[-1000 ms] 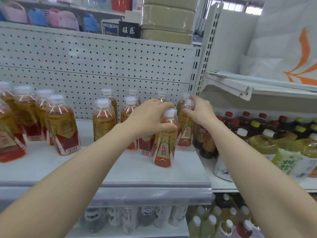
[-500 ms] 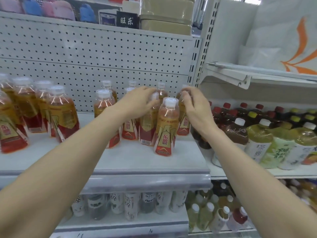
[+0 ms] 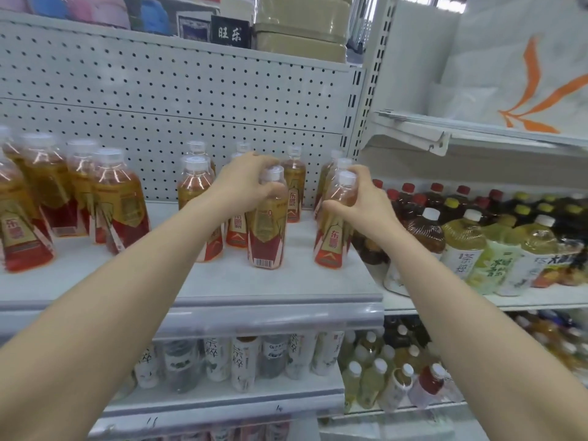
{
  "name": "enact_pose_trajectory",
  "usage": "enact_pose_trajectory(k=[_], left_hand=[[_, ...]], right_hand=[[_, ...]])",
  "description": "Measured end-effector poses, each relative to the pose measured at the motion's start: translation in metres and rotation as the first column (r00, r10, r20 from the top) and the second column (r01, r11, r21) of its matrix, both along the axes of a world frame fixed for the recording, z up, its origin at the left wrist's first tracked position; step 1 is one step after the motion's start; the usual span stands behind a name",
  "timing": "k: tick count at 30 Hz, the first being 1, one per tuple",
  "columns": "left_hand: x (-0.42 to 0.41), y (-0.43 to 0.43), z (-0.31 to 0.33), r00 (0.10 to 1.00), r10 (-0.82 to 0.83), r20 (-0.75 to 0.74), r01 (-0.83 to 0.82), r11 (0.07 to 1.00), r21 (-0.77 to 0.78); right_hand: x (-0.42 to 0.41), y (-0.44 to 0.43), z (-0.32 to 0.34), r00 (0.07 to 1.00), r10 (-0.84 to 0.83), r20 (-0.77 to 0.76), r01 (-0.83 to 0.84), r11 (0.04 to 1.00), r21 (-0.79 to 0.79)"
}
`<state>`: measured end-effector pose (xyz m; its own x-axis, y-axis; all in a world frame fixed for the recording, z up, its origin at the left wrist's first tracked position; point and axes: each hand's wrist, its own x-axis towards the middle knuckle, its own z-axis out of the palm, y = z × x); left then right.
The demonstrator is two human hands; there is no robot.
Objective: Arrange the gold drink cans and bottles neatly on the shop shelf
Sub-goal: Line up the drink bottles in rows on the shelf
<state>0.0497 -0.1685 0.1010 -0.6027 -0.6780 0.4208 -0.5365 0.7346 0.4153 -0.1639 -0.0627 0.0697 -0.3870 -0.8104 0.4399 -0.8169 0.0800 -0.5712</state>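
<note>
The left hand [image 3: 249, 183] grips the barcode-facing gold bottle [image 3: 265, 232] by its neck, the right hand [image 3: 361, 200] a second gold bottle [image 3: 332, 240], both standing on the shelf [image 3: 222, 281]. Pushed from so high up, either could topple the bottles behind [image 3: 294, 186].

Bright, even light; edges blurry, warped.

Gold-labelled bottles [image 3: 266, 227] stand upright, loosely spaced, on the shelf [image 3: 222, 281].
</note>
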Motion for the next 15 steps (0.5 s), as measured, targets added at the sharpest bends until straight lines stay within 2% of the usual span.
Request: enact_pose_trajectory(k=[5,10,15], left_hand=[[0.011,0.008,0.003,1.0,-0.018,0.001,0.018,1.0,0.016],[0.015,0.013,0.004,0.999,-0.041,-0.02,0.041,0.999,0.029],[0.012,0.009,0.0,0.999,-0.036,-0.01,0.037,0.998,0.041]], right_hand=[[-0.018,0.003,0.003,0.995,0.038,0.095,-0.039,0.999,0.008],[0.0,-0.002,-0.009,0.991,-0.124,-0.056,0.12,0.991,-0.062],[0.002,-0.005,-0.013,0.984,-0.166,-0.067,0.161,0.984,-0.082]])
